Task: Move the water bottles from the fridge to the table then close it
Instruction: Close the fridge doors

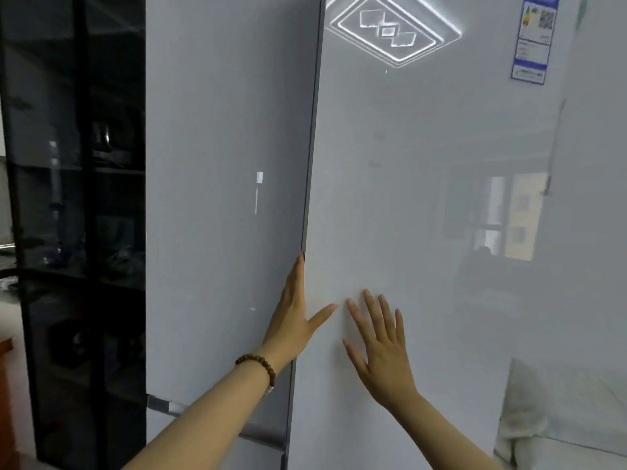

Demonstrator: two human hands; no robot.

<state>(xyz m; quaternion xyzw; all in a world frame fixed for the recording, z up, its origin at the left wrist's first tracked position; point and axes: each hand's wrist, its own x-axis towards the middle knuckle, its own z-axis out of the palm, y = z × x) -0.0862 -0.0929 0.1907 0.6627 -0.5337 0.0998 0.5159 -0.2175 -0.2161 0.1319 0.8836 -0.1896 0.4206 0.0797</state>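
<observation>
A tall glossy white fridge fills the view. Its right door (424, 198) stands slightly proud of the grey left door (224, 164). My left hand (298, 317), with a bead bracelet on the wrist, lies on the right door's left edge; its fingers wrap behind the edge and the thumb rests on the front. My right hand (380, 344) is flat on the same door with fingers spread, holding nothing. No water bottles and no table are in view.
A dark glass-fronted cabinet (74, 215) stands directly left of the fridge. A blue energy label (534, 39) is stuck at the top right of the door. A white wall (597, 164) is to the right. The door reflects a ceiling light and a window.
</observation>
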